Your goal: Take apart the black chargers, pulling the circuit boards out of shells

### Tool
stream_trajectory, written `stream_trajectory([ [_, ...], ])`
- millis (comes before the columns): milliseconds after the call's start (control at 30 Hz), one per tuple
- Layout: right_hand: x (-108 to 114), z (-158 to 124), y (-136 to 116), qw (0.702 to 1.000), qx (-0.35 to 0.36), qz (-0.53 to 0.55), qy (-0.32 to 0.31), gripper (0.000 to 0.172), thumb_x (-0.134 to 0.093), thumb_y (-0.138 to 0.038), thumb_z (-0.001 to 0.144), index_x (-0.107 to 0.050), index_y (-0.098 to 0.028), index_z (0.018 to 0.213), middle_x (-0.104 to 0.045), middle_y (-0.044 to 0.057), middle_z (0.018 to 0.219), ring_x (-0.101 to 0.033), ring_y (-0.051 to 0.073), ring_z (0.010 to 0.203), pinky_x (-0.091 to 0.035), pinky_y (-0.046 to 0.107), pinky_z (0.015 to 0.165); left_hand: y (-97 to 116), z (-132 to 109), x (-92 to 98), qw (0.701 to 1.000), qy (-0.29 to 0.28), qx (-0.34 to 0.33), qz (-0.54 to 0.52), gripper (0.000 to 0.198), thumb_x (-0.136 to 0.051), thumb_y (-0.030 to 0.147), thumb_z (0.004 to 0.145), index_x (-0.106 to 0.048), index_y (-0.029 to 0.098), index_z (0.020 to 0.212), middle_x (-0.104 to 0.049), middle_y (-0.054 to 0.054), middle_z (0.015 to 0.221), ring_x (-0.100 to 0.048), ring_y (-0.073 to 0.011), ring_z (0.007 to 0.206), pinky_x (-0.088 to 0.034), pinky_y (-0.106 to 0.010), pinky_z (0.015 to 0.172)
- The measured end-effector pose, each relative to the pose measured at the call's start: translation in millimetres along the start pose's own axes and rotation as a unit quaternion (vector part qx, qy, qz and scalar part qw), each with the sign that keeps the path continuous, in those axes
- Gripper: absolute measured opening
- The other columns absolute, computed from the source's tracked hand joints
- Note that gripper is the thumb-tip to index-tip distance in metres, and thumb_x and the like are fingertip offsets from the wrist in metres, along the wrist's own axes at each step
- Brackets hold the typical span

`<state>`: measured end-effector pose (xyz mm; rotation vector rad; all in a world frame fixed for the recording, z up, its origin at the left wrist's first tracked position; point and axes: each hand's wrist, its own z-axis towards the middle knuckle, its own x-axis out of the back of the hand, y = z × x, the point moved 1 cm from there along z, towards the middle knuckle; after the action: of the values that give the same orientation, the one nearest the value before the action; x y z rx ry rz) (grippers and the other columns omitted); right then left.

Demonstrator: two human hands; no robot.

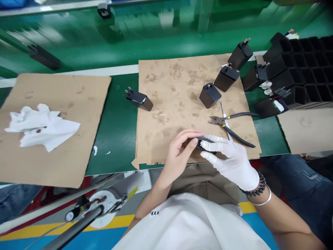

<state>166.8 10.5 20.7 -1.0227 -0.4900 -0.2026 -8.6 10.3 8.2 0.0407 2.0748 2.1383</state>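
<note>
My bare left hand [182,149] grips one end of a small black piece [206,146] at the front edge of the middle cardboard sheet. Over the same piece lies my right hand [230,158], in a white glove, its fingers pressed on the piece and partly hiding it. Just beyond the gloved hand, cutting pliers [222,120] with black handles rest open across a thin metal blade [225,113]. Black plug adapters stand behind them, one [210,95] nearest the pliers. Another adapter [140,100] lies at the sheet's left side.
Cardboard [166,78] covers the middle of the green table [114,121]. White cloth [43,126] lies on the left cardboard. Rows of black housings [299,74] stand at the right. Another adapter [44,57] is at the back left. People's legs show on both sides.
</note>
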Motion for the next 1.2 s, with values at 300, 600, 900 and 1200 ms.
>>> stream_trajectory([
  [300,-3,-23,0,0.980,-0.172,0.079,0.058,0.042,-0.084,-0.026,0.082,-0.074,-0.028,0.124,-0.078,0.002,0.122,-0.076,0.020,0.113,-0.060,0.031,0.107,-1,2,-1.9,0.998,-0.025,-0.047,0.030,0.020,-0.053,0.019,0.105,-0.072,0.023,0.107,-0.072,-0.005,0.112,-0.066,-0.0165,0.113,-0.051,-0.029,0.100],
  [600,10,-7,0,0.989,-0.136,0.065,-0.003,0.032,-0.084,-0.024,0.082,-0.076,-0.019,0.113,-0.080,0.006,0.114,-0.078,0.022,0.106,-0.063,0.031,0.101,-8,-7,-6.1,0.971,-0.024,-0.160,0.175,0.024,-0.039,0.014,0.107,-0.060,0.020,0.116,-0.068,-0.010,0.120,-0.065,-0.0185,0.115,-0.050,-0.033,0.100],
  [900,3,-4,5,0.995,0.048,-0.077,-0.029,0.032,-0.075,-0.017,0.088,-0.075,-0.025,0.119,-0.076,0.009,0.127,-0.076,0.021,0.112,-0.064,0.031,0.097,-7,-8,-6.8,0.982,-0.011,-0.113,0.149,0.024,-0.038,0.025,0.109,-0.062,0.022,0.111,-0.068,-0.010,0.117,-0.064,-0.0208,0.113,-0.050,-0.036,0.099],
  [1200,11,0,-15,0.990,0.074,-0.122,-0.010,0.024,-0.075,-0.021,0.089,-0.078,-0.027,0.112,-0.077,0.008,0.122,-0.078,0.023,0.104,-0.066,0.027,0.089,7,-10,-6.2,0.972,0.012,-0.202,0.123,0.025,-0.042,0.018,0.106,-0.066,0.023,0.114,-0.068,-0.006,0.107,-0.063,-0.0181,0.104,-0.051,-0.033,0.094],
])
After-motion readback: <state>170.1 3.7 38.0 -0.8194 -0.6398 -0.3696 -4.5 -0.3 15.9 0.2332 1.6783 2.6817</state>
